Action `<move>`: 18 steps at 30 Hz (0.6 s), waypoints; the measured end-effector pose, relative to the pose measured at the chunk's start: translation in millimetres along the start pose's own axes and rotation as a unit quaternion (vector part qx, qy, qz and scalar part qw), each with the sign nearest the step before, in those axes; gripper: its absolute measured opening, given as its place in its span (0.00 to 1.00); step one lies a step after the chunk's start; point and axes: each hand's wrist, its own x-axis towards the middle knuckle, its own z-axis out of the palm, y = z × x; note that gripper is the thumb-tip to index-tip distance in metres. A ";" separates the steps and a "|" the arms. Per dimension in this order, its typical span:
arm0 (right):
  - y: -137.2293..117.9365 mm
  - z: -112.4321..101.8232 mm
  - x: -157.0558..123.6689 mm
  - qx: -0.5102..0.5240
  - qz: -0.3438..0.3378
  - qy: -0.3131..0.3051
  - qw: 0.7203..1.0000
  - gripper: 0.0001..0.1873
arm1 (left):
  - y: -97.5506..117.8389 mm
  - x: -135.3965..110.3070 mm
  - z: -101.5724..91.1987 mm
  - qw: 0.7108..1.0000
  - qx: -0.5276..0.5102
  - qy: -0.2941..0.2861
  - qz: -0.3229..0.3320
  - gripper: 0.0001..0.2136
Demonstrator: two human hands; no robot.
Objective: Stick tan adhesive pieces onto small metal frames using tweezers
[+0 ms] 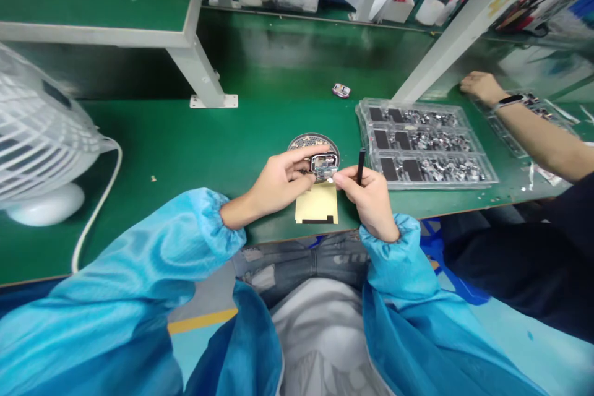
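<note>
Between thumb and fingers, my left hand (281, 182) grips a small opened electronic device (323, 164) with a dark rim and shiny parts inside. My right hand (370, 199) is closed around a thin black stick-like tool (361, 167) that points upward. Its thumb and fingertip meet at the device's lower right edge, by a tiny white piece. Partly hidden behind the device is a round grey perforated dish (304, 139) holding small bits. Under the hands lies a pale yellow paper pad (317, 203) with a black strip along its lower edge.
A clear tray (420, 183) of black plates and small metal parts stands to the right. A white fan (41, 130) with its cable is at left. Shelf posts (204, 83) rise from the green bench. A co-worker's arm (533, 120) reaches in at right.
</note>
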 end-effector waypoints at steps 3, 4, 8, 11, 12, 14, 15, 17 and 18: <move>1.1 1.8 -0.7 -0.018 -0.003 0.013 1.000 0.19 | -0.7 -2.0 1.1 0.999 0.030 -0.009 -0.009 0.30; 2.0 1.9 -0.7 -0.021 -0.004 0.013 1.000 0.18 | -0.7 -2.4 1.4 0.999 0.036 -0.011 -0.010 0.30; 5.6 0.8 0.2 -0.025 -0.001 0.006 1.000 0.18 | -0.6 -3.2 1.6 0.998 0.054 -0.015 -0.005 0.30; 6.7 0.0 1.1 -0.010 0.008 0.008 1.000 0.18 | -0.7 -3.3 1.4 0.997 0.071 -0.011 -0.001 0.29; 6.6 -0.2 1.2 -0.005 0.011 0.009 1.000 0.18 | -0.7 -3.2 1.4 0.997 0.076 -0.010 0.001 0.29; 6.3 -0.6 1.3 0.004 0.013 0.010 1.000 0.18 | -0.6 -3.0 1.7 0.996 0.084 -0.006 0.003 0.29; 6.1 -0.7 1.3 0.007 0.015 0.010 1.000 0.18 | -0.4 -3.0 2.0 0.996 0.088 -0.004 0.005 0.29; 6.0 -0.9 1.3 0.013 0.018 0.007 1.000 0.18 | 0.2 -2.9 2.6 0.995 0.102 -0.001 0.008 0.28; 5.9 -1.0 1.3 0.015 0.020 0.006 1.000 0.18 | 0.6 -3.0 3.0 0.994 0.113 0.001 0.013 0.27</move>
